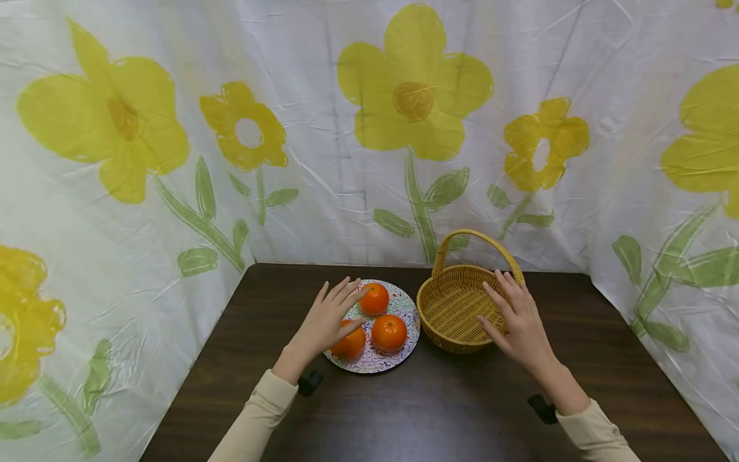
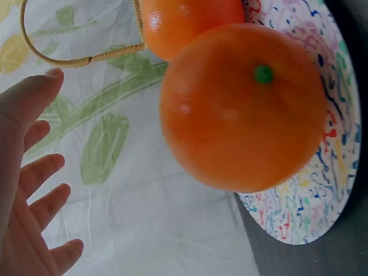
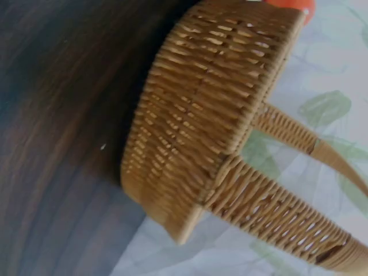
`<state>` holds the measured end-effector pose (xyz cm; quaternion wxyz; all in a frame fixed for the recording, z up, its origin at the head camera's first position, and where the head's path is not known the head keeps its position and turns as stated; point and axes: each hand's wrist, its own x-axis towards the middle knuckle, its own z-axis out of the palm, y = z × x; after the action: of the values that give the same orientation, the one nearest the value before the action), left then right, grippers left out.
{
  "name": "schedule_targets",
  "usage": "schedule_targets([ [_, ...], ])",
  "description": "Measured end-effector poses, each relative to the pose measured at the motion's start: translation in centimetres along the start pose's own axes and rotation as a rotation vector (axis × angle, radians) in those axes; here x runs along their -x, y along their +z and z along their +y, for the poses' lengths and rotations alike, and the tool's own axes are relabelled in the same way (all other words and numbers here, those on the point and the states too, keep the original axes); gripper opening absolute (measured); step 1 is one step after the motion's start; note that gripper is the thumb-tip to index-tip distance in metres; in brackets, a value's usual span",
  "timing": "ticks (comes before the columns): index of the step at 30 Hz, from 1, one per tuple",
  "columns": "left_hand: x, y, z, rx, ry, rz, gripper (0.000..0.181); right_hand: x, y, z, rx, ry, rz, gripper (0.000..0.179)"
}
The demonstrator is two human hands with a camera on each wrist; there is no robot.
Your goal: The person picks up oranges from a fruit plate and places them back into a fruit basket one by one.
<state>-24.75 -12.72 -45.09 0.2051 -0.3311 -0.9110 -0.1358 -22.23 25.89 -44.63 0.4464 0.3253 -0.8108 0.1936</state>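
Just right of the spread, empty L hand sit 3 oranges on a plate, nearer to it than to the R hand, also spread w/ nothing held, the basket just to its L.

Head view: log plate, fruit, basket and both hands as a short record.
plate: patterned, on dark table, left of basket
oranges: three, all on the plate
basket: wicker, handle up, no contents visible
left hand: fingers spread near the oranges, holding nothing
right hand: fingers spread at the basket's right side; contact unclear
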Motion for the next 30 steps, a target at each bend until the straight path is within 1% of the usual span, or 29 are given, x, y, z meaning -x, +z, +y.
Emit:
schedule_targets([
  [7, 0.9, 0.4, -0.1, 0.007, -0.057, -0.043, 0.062, 0.8, -0.5, 0.5, 0.013, 0.026, 0.026, 0.058],
  [12, 1.6, 0.7, -0.1, 0.047, -0.073, -0.031, 0.064, 1.5, -0.9, 0.9, 0.028, 0.058, 0.052, 0.066],
  [18, 2.5, 1.3, -0.2, 0.068, -0.117, -0.036, 0.066, 2.5, -1.0, 1.4, 0.031, 0.132, 0.053, 0.084],
  [22, 3.1, 1.8, -0.3, 0.11, -0.137, -0.034, 0.065, 3.3, -1.1, 1.6, 0.015, 0.188, 0.057, 0.09],
  [25, 3.5, 2.1, -0.4, 0.139, -0.163, -0.054, 0.065, 4.0, -1.2, 1.6, 0.009, 0.245, 0.039, 0.093],
  [30, 4.0, 2.6, -0.7, 0.181, -0.201, -0.074, 0.067, 5.0, -1.1, 1.6, -0.015, 0.349, -0.025, 0.097],
])
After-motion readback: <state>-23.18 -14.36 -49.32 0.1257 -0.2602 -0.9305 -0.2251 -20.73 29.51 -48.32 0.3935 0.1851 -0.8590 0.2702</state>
